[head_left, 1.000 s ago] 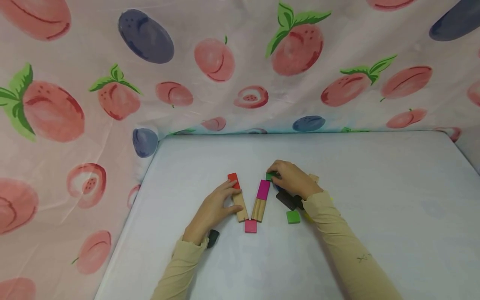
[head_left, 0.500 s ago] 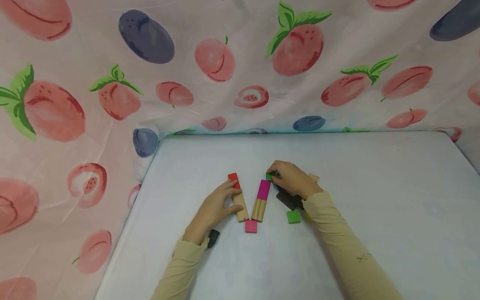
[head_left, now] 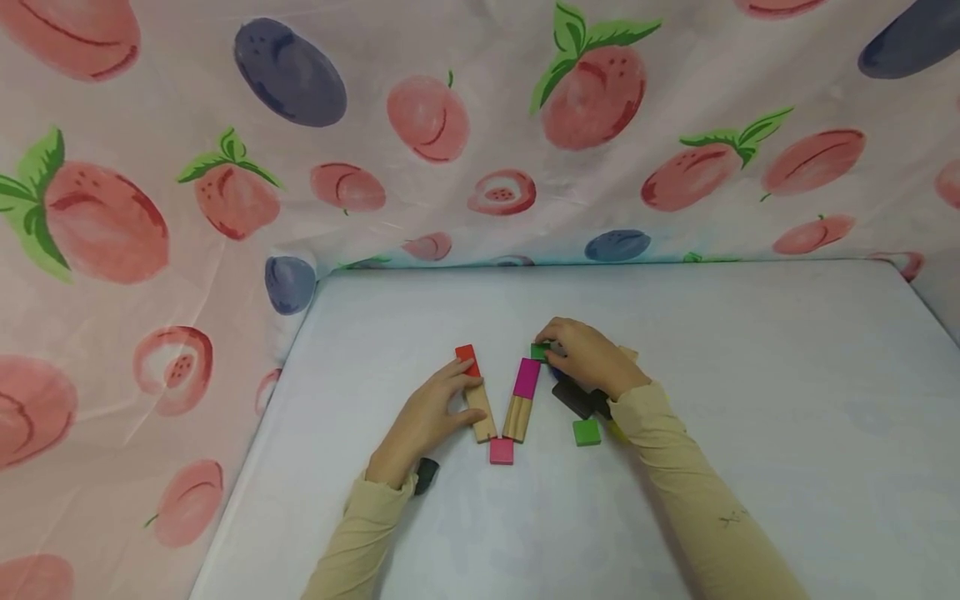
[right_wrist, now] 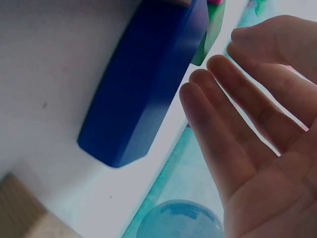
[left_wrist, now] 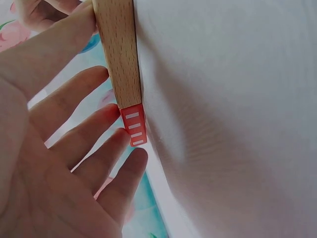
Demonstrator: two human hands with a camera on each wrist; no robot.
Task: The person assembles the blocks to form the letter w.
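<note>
In the head view, my left hand (head_left: 427,421) rests beside the left row, fingers spread. Its fingertips touch the plain wooden block (left_wrist: 121,54) and the red block (left_wrist: 133,124) beyond it. My right hand (head_left: 588,358) is over the far end of the right row, nearest a green block (head_left: 539,352). In the right wrist view its fingers are loosely extended, with a gap between them and the green block (right_wrist: 212,37). The right row also has a magenta block (head_left: 527,378) and a grooved wooden block (head_left: 517,419). A pink block (head_left: 502,451) sits where both rows meet.
A blue block (right_wrist: 143,84) lies under the right hand. Near the right wrist are a dark block (head_left: 572,399), a light green block (head_left: 587,432), partly hidden yellow and a wooden piece (head_left: 628,355). Fruit-patterned cloth (head_left: 427,192) hangs behind the white table (head_left: 787,375).
My right hand has shifted slightly up and to the right, and more of the green block shows under it. The left hand and the rows stay as they were.
</note>
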